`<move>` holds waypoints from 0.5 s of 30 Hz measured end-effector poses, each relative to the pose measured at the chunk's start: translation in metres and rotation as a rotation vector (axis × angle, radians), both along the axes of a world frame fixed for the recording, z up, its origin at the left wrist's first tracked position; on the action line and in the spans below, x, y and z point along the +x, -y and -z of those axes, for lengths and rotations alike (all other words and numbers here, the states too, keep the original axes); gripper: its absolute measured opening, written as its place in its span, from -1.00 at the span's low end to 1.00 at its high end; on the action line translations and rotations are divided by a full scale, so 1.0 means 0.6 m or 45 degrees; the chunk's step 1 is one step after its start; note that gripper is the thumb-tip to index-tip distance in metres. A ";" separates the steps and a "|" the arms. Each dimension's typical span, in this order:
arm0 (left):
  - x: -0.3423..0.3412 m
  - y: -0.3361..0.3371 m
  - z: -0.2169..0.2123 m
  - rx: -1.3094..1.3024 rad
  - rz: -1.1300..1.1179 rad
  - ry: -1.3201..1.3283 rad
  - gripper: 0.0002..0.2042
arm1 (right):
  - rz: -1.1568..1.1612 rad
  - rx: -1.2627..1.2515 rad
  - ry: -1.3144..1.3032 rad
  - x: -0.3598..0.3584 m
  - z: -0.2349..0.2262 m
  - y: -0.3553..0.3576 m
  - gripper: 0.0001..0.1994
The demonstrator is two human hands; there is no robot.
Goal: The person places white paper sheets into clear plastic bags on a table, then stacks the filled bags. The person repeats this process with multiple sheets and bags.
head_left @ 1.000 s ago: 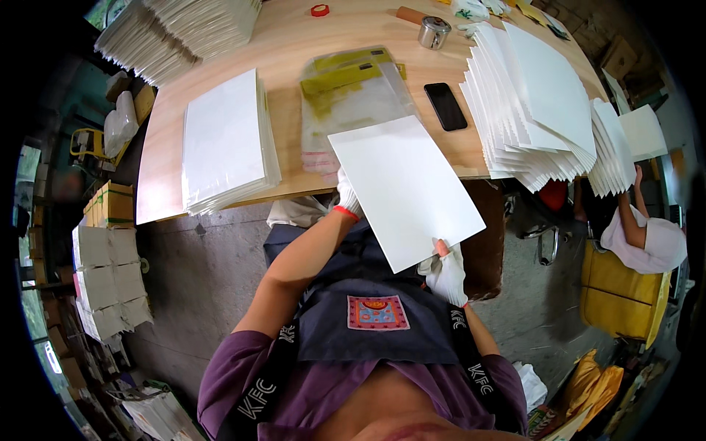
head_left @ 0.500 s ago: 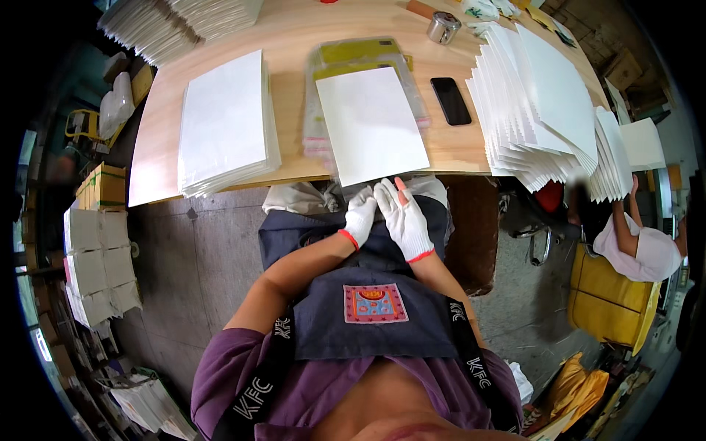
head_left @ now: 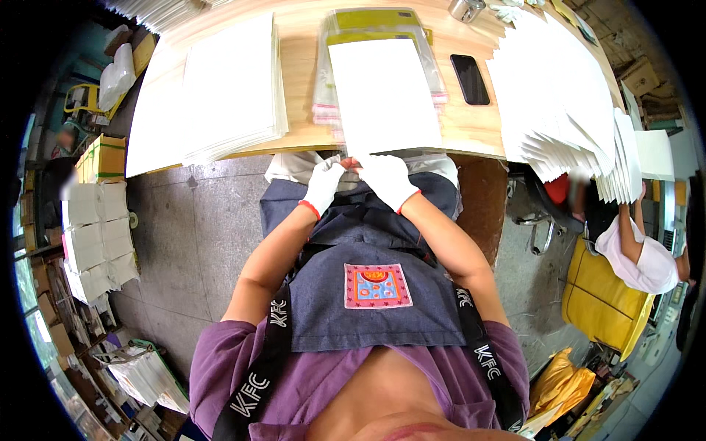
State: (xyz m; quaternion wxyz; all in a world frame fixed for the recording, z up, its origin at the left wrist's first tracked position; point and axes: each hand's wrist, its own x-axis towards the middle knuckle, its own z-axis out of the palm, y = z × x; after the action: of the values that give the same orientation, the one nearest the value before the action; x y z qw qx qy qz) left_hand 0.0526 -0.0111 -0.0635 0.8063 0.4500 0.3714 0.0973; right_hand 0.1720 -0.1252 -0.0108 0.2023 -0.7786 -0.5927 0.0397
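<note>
Both my hands wear white knit gloves with red cuffs and bare fingertips. They meet at the near table edge, by the lower left corner of a white sheet (head_left: 386, 95). My left hand (head_left: 323, 185) is closed in a pinch. My right hand (head_left: 388, 181), back upward, has its thumb and fingers pressed together against the left fingertips. What they pinch is too small to make out. Beneath the sheet lie clear plastic bags (head_left: 324, 92) with olive panels and pinkish strips along their near ends.
A stack of white sheets (head_left: 232, 88) lies left on the wooden table (head_left: 156, 136). To the right are a black phone (head_left: 469, 79) and a fanned white stack (head_left: 551, 88). A metal tin (head_left: 465, 9) stands at the back. Another person (head_left: 638, 250) is at far right.
My right hand has turned from palm up with fingers spread to back upward, fingertips closed against the left hand's. The whole view has shifted, so the table things sit higher.
</note>
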 end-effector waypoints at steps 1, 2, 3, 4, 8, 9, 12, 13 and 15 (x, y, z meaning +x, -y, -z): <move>-0.004 -0.003 0.010 0.012 -0.005 0.022 -0.82 | -0.008 -0.115 0.109 0.000 0.006 -0.009 -0.83; -0.007 -0.004 0.020 0.024 -0.007 0.044 -0.82 | -0.045 -0.060 0.109 0.003 0.011 -0.015 -0.82; -0.007 -0.003 0.025 0.031 -0.003 0.067 -0.82 | -0.077 -0.011 0.110 0.005 0.008 -0.018 -0.81; -0.008 -0.007 0.033 0.019 -0.027 0.065 -0.82 | -0.106 0.039 0.110 0.006 0.005 -0.019 -0.80; 0.004 -0.003 -0.006 -0.118 -0.190 0.068 -0.87 | -0.031 0.119 -1.254 0.041 -0.021 0.055 -0.81; 0.001 -0.002 -0.009 -0.116 -0.212 0.059 -0.87 | 0.327 0.328 -1.652 0.054 -0.045 0.084 -0.78; -0.011 -0.011 -0.005 0.076 -0.094 0.078 -0.83 | 0.071 1.330 -2.848 0.234 0.013 0.274 -0.84; -0.011 -0.010 -0.009 0.065 -0.067 0.069 -0.81 | 0.652 1.210 -2.093 0.249 0.057 0.348 -0.86; -0.011 -0.012 -0.011 0.071 -0.021 0.040 -0.80 | 1.046 0.744 -1.300 0.218 0.058 0.385 -0.89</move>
State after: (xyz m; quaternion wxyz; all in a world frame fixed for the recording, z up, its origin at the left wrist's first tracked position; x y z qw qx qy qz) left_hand 0.0457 -0.0038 -0.0569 0.7983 0.4677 0.3596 0.1210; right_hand 0.3031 -0.3562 -0.0456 0.6531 -0.7370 -0.0695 0.1593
